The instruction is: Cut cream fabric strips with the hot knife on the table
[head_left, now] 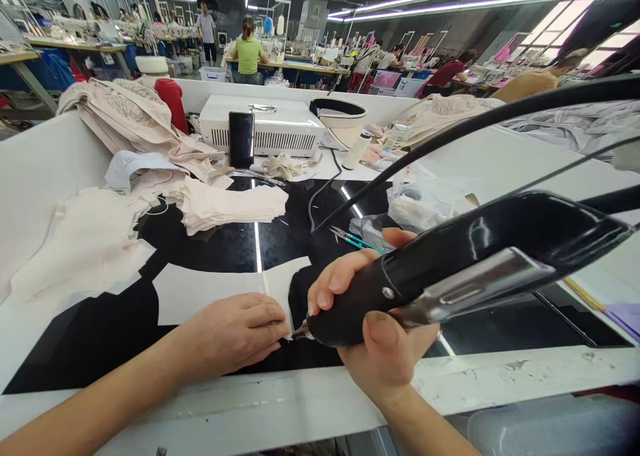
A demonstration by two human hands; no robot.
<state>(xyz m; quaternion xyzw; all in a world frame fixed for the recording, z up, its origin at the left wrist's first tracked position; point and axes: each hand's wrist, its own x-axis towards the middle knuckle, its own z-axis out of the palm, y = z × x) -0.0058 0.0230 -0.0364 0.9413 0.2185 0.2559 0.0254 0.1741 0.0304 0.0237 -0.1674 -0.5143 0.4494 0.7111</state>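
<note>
A white cut fabric piece (210, 289) lies on the black work surface, a narrow seam-like strip crossing it near its right end. My left hand (245, 329) is closed on its near right corner, fingers together on top; the fingertips' undersides are hidden. My right hand (385, 349) grips a black corded hand tool (430, 256) with a silver metal lever, thumb near the lever and fingers wrapped round the body. Its small metal tip meets the fabric's right edge, close beside my left fingertips. Whether the lever is pressed in, I cannot tell.
Stacked cream fabric pieces (230, 203) and a larger pile (80, 243) lie left. Teal-handled snips (355, 239) rest beside clear plastic bags (425, 196). Behind stand a phone (241, 139) and a white vented box (285, 126). A black cable (480, 123) arches over the right side.
</note>
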